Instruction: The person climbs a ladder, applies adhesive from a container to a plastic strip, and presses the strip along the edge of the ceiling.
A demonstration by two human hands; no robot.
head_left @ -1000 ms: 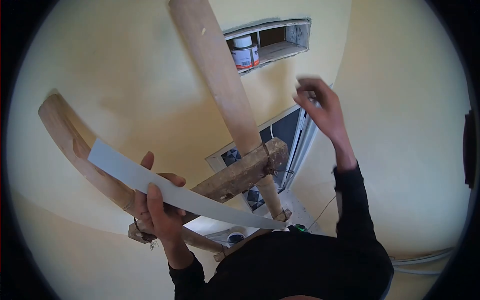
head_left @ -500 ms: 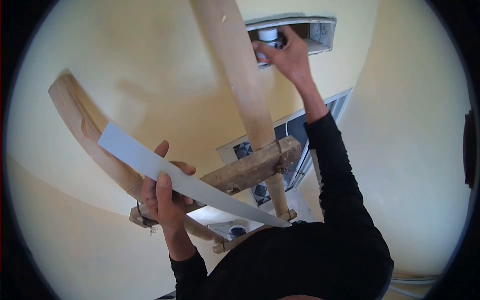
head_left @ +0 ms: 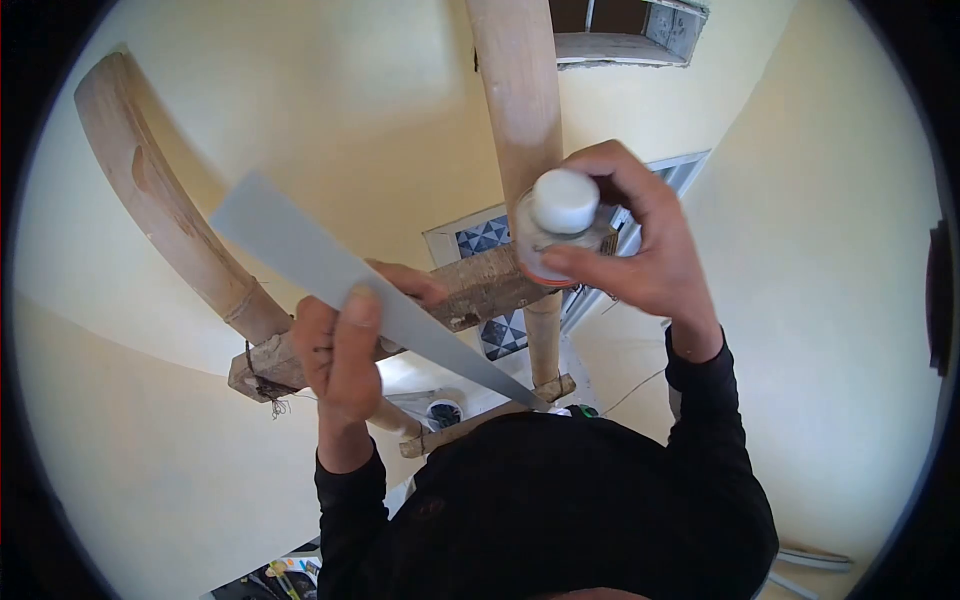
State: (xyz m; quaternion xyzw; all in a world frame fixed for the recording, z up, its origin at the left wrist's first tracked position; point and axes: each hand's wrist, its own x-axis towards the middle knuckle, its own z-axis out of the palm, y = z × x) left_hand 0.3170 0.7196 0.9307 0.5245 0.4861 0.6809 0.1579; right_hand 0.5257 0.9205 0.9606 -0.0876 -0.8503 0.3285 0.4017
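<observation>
My left hand is closed around a long flat grey strip, thumb on top and fingers beneath. The strip slants from upper left down toward my body. My right hand grips a small clear container with a white cap; a reddish band shows at its base, and its contents cannot be made out. The container is held in front of a wooden ladder's right rail. Behind my left hand runs the ladder's rough rung, tied on with wire.
A rectangular wall opening is at the top right. The ladder's curved left rail leans by the cream wall. Far below are a bucket, patterned tiles and assorted items at the bottom left.
My right hand has brought the capped container out of the wall opening, down and toward me. My left hand still holds the strip. The view has shifted, with the opening now higher.
</observation>
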